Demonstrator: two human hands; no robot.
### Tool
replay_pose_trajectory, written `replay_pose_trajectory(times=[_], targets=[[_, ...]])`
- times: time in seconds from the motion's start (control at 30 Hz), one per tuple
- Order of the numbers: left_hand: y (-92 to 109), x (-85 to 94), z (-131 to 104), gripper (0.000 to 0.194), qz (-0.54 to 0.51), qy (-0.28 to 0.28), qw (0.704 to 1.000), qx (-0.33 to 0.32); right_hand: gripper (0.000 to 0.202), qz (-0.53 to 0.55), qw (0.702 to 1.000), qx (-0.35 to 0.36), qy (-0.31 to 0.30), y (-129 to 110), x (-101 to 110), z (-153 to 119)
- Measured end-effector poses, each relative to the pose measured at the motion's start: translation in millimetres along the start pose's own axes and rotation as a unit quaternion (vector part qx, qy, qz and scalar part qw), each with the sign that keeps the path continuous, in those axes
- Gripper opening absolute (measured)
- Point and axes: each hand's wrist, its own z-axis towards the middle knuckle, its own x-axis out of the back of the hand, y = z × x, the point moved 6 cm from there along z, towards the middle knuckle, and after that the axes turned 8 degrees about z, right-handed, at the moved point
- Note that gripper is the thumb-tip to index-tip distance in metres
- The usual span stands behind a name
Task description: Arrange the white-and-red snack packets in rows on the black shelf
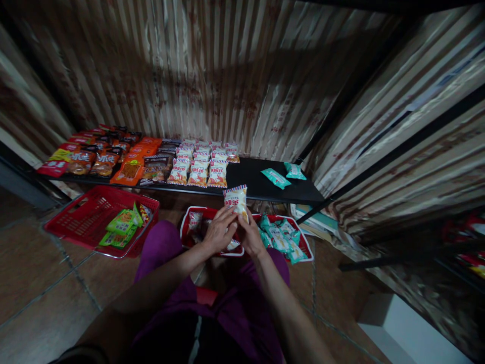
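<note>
A white snack bag (235, 197) with a striped top edge is held upright between my two hands, in front of the black shelf's edge. My left hand (220, 231) has its fingers on the bag's left and lower side. My right hand (250, 235) grips the bag's lower right. Below them sits a red basket with a white rim (184, 222), holding similar bags. On the shelf (242, 174), matching white bags (198, 172) stand in rows left of the held one. Two teal packets (276, 178) lie farther right on the shelf.
Orange, brown and red snack bags (131, 164) fill the shelf's left part. A red basket (81, 222) with green packets (123, 221) is on the floor at left. Another basket (311, 253) holds teal packets. A black metal post (328, 119) rises at right; a white box (413, 328) sits lower right.
</note>
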Motion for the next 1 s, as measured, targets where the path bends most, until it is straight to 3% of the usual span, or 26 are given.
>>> replay_pose_trajectory(times=[0.13,0.27,0.33,0.4,0.5,0.67,0.8,1.0], targets=[[-15,6.8,8,0.031,-0.045,0.052,0.996,0.055,0.045,0.057,0.997,-0.024,0.036,-2,9,0],[-49,17.3,17,0.024,-0.118,0.143,0.953,0.239,0.039,0.081,0.993,-0.059,0.054,4,19,0],[-61,12.9,22,0.022,-0.198,0.124,0.921,0.313,0.036,0.084,0.993,-0.07,0.046,7,21,0],[-63,5.3,26,0.026,-0.278,0.074,0.893,0.347,0.032,0.089,0.993,-0.075,0.034,11,22,1],[-58,-2.7,29,0.031,-0.341,0.008,0.869,0.359,0.029,0.107,0.991,-0.077,0.034,15,21,0],[-53,-5.4,28,0.036,-0.39,0.032,0.858,0.333,0.037,0.094,0.992,-0.079,0.018,15,17,-3],[-54,-10.4,31,0.038,-0.4,0.036,0.871,0.284,0.043,0.042,0.995,-0.087,0.027,14,19,-4],[-59,-9.4,35,0.035,-0.332,0.053,0.91,0.244,0.04,0.025,0.997,-0.067,0.035,5,17,3]])
